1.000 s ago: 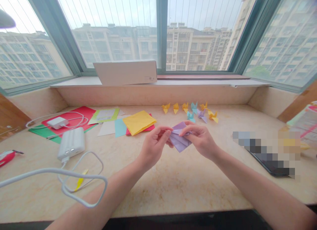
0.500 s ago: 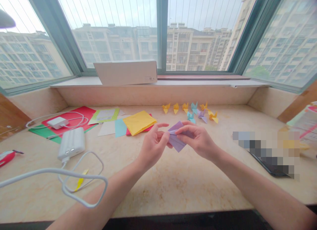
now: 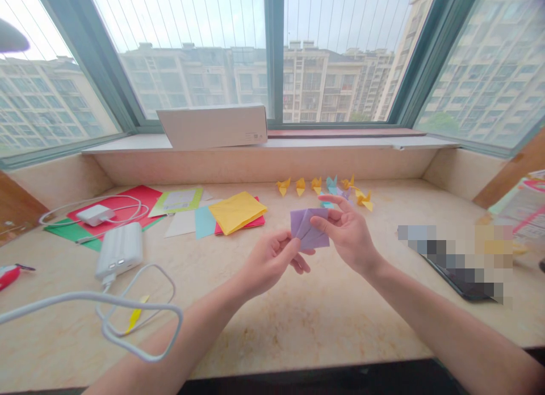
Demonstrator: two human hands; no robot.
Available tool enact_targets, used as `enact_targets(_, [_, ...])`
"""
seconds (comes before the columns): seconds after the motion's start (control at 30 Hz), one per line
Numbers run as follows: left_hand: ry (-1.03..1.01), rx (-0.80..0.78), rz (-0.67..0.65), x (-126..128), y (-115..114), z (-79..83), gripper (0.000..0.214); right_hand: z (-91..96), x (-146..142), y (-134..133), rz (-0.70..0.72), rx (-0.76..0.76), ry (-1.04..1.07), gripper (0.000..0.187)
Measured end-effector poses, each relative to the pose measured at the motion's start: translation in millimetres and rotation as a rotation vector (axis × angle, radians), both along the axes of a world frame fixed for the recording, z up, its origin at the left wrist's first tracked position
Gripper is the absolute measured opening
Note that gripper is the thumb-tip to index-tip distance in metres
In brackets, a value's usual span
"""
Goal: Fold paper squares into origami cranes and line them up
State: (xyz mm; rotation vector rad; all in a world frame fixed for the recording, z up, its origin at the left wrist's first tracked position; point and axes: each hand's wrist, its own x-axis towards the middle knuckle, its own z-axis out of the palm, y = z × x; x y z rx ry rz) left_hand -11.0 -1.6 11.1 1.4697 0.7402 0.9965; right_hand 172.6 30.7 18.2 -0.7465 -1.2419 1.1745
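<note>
The folded purple paper (image 3: 307,231) is near-square, with no clear long axis, held above the desk (image 3: 298,332) between both hands, neither clearly nearer. It lies toward one o'clock from the left hand (image 3: 275,256), whose fingers pinch its eight o'clock corner, and toward nine from the right hand (image 3: 353,233), whose thumb and fingers pinch its three o'clock side, index finger lifted clear toward ten.

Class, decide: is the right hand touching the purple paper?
Touching: the head view shows the right hand pinching the purple paper, thumb on its front.
</note>
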Motion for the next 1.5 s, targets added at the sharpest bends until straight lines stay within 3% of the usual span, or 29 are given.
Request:
enact_targets(0.2, [0.025, -0.076, -0.110, 0.0, 2.2, -5.7, 0.039, -1.5, 1.0, -1.3, -0.050, 0.001, -0.078, 0.047])
enact_targets(0.43, [0.045, -0.083, 0.022, 7.0, -0.1, -9.2, 0.034, -7.6, -3.4, -5.9, -0.147, 0.133, -0.182, 0.032])
enact_targets(0.67, [-0.020, -0.103, 0.054, 4.0, 3.8, -8.9, 0.033, -2.2, -4.5, -5.1, 0.042, -0.015, -0.066, 0.041])
enact_targets(1.0, [-0.047, -0.171, 0.013, 9.7, -0.6, -10.8, 0.044, -7.8, -8.8, -10.8, 0.047, 0.012, -0.136, 0.026])
enact_targets(1.13, [-0.061, -0.161, 0.025, 9.4, -0.7, -11.7, 0.043, -14.8, -11.2, -10.3, -0.056, 0.079, -0.114, 0.028])
enact_targets(1.33, [-0.075, -0.153, 0.031, 9.9, -3.5, -8.1, 0.046, -19.8, -6.4, -10.8, -0.082, 0.325, -0.231, 0.004])
enact_targets(1.5, [-0.132, -0.140, 0.087, 9.5, -2.5, -8.5, 0.044, -15.4, -0.2, -11.0, -0.035, 0.480, -0.398, 0.024])
